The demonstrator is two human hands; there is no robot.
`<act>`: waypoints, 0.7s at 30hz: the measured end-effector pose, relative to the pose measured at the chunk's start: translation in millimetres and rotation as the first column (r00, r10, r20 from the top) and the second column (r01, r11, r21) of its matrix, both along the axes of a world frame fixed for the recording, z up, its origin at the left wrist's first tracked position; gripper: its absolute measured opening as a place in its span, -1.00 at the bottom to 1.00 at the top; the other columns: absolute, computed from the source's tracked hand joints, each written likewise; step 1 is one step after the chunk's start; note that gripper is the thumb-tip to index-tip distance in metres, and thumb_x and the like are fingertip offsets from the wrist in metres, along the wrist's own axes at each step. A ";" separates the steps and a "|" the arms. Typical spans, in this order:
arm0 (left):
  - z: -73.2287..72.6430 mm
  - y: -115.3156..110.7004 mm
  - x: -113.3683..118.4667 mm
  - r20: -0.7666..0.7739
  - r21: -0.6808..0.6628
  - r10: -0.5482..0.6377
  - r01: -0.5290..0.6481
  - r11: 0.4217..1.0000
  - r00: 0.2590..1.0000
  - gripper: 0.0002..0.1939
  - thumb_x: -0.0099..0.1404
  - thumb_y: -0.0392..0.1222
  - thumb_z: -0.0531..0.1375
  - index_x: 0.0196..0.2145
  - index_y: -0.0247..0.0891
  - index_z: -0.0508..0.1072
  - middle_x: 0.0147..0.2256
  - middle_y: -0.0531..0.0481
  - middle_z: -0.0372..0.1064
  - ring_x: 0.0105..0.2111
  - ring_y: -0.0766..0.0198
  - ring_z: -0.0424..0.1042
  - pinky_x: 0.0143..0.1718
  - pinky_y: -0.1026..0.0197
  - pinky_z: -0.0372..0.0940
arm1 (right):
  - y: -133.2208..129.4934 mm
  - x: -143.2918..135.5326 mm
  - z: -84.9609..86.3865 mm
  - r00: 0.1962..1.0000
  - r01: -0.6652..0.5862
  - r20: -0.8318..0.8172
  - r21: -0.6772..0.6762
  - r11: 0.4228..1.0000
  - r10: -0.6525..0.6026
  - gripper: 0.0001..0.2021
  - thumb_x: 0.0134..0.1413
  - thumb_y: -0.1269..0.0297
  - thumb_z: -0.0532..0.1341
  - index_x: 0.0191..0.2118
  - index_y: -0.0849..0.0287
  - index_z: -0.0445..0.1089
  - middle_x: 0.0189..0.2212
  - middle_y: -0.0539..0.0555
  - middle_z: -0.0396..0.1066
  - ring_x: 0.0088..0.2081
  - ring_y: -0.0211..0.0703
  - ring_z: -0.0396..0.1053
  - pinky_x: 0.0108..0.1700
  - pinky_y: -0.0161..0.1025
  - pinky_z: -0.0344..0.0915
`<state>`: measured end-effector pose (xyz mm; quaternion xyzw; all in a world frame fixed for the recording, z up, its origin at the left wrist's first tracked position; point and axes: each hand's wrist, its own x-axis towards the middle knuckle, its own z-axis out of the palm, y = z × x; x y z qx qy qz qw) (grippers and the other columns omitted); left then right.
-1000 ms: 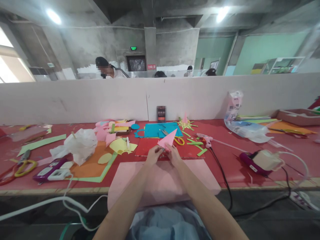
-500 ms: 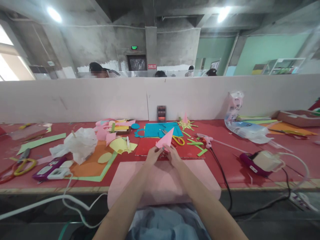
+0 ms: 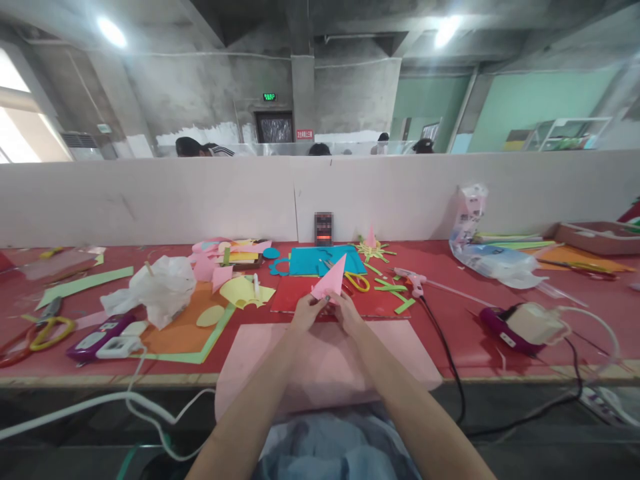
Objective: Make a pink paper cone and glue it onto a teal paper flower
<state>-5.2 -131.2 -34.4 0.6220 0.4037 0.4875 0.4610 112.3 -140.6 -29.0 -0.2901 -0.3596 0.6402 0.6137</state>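
Note:
A pink paper cone [image 3: 332,279] points up and to the right between my hands. My left hand [image 3: 309,312] is closed on its lower left edge, and my right hand [image 3: 345,309] closes on the lower right side. Fingers hide most of the cone's base. Beneath my forearms lies a large pink sheet [image 3: 400,360], overhanging the front edge. Just beyond the hands are a red sheet [image 3: 287,295], blue paper [image 3: 305,260] and yellow-handled scissors [image 3: 361,283], partly covered by the cone.
A pink glue gun [image 3: 411,280] with a black cord lies to the right, near green paper strips [image 3: 395,288]. Purple power strips [image 3: 100,337] sit on both sides. Left are crumpled white plastic [image 3: 163,290] and more scissors [image 3: 47,327]. A white partition [image 3: 225,200] stands behind.
The fingers have shifted slightly at the base of the cone. The cone stays in both hands in nearly the same place.

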 end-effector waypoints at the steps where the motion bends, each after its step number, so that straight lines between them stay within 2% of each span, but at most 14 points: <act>1: -0.2 0.2 -0.2 -0.001 0.004 -0.002 0.002 1.000 1.000 -0.59 0.05 0.09 0.17 -0.44 -0.38 0.47 -0.56 -0.04 0.43 -0.56 0.28 0.39 -0.49 0.27 0.25 | -0.5 -0.1 0.4 1.000 -0.004 0.001 0.003 1.000 0.004 -0.73 -0.25 0.21 0.34 -0.35 0.17 0.36 -0.48 0.01 0.44 -0.44 -0.17 0.37 -0.45 -0.27 0.24; 14: 0.4 1.3 0.9 0.065 -0.030 0.065 -0.064 0.998 0.996 -0.62 -0.01 0.04 0.23 -0.40 -0.38 0.47 -0.55 -0.01 0.43 -0.56 0.28 0.37 -0.51 0.27 0.25 | -5.1 -0.2 0.7 1.000 -0.012 0.018 0.044 0.999 0.011 -0.71 -0.21 0.19 0.33 -0.30 0.17 0.37 -0.38 0.05 0.46 -0.39 -0.16 0.39 -0.41 -0.28 0.28; 21: 2.9 -0.2 0.4 0.167 -0.037 -0.001 0.008 0.999 0.986 -0.67 0.03 0.03 0.19 -0.46 -0.34 0.43 -0.62 0.04 0.39 -0.62 0.29 0.36 -0.53 0.25 0.28 | -3.1 -0.3 -1.0 1.000 -0.029 0.002 0.061 0.998 0.029 -0.75 -0.19 0.19 0.31 -0.33 0.18 0.39 -0.50 0.00 0.43 -0.50 -0.23 0.34 -0.40 -0.26 0.26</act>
